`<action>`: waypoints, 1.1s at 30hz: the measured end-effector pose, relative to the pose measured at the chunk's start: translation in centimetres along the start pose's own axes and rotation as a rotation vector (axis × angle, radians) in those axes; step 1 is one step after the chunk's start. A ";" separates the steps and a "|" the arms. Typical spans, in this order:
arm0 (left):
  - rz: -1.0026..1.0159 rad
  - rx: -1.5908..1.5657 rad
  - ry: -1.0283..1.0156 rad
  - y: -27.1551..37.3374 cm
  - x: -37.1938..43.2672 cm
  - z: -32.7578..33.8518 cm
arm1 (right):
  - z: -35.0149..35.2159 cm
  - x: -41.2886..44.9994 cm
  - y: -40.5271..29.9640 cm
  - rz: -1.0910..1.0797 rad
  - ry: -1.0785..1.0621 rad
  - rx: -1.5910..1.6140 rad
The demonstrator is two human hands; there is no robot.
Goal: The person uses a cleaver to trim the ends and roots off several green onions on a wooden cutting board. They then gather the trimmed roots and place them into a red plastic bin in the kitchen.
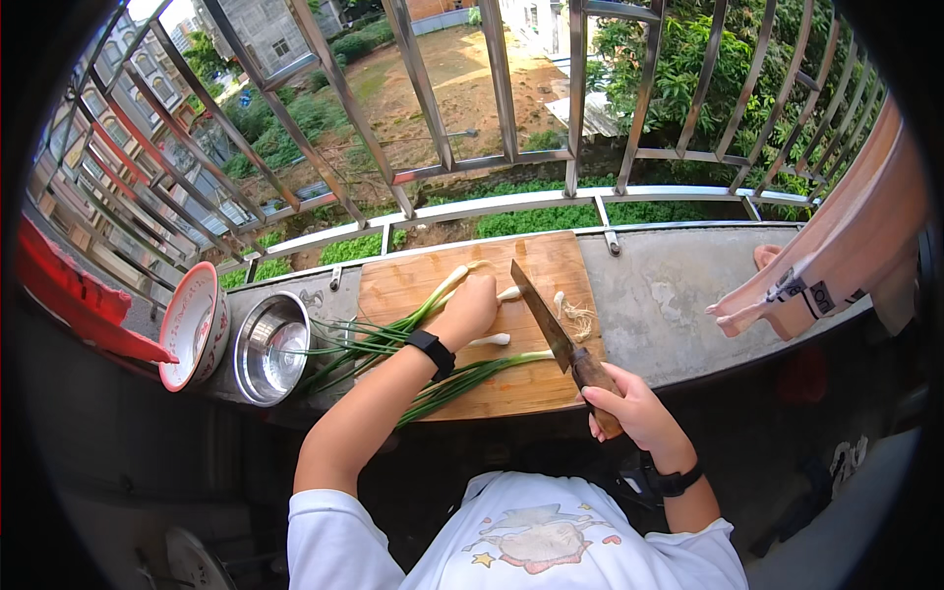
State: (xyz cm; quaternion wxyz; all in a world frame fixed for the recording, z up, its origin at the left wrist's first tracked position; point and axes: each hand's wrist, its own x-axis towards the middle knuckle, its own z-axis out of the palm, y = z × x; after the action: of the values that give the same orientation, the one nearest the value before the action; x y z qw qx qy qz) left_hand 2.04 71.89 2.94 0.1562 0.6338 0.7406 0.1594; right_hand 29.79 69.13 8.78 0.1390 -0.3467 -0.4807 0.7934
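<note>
A wooden cutting board (516, 394) lies on the ledge in front of me. My left hand (473, 304) is closed on a scallion (509, 293) on the board, its white bulb end poking out to the right. In my right hand (627, 405) is a cleaver (542, 313), gripped by its wooden handle, with the blade pointing up and away beside that bulb. More scallions (527, 358) lie on both sides of my left wrist, green leaves trailing left. Cut-off scallion roots (580, 318) rest right of the blade.
Left of the board stand a metal bowl (273, 350) and a red-rimmed enamel bowl (193, 332), both tilted in view. Metal window bars (509, 169) rise behind the concrete ledge (664, 295). A pink printed cloth or bag (833, 258) hangs at right, a red item (74, 284) at left.
</note>
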 end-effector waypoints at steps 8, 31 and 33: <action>0.038 -0.004 0.050 -0.8 0.4 0.7 | 1.1 0.0 0.5 0.013 0.036 0.000; 0.111 -0.041 0.031 -0.6 0.6 0.5 | 4.6 -0.1 -0.4 0.078 0.049 -0.013; 0.121 -0.043 0.015 -0.2 0.6 0.4 | 4.5 0.7 -0.6 0.077 0.048 -0.042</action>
State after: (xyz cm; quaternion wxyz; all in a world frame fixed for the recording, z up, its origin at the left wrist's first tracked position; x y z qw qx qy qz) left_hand 1.98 72.50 2.49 0.1544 0.6726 0.6985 0.1892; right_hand 26.16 66.82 10.40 0.1125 -0.3867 -0.4800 0.7794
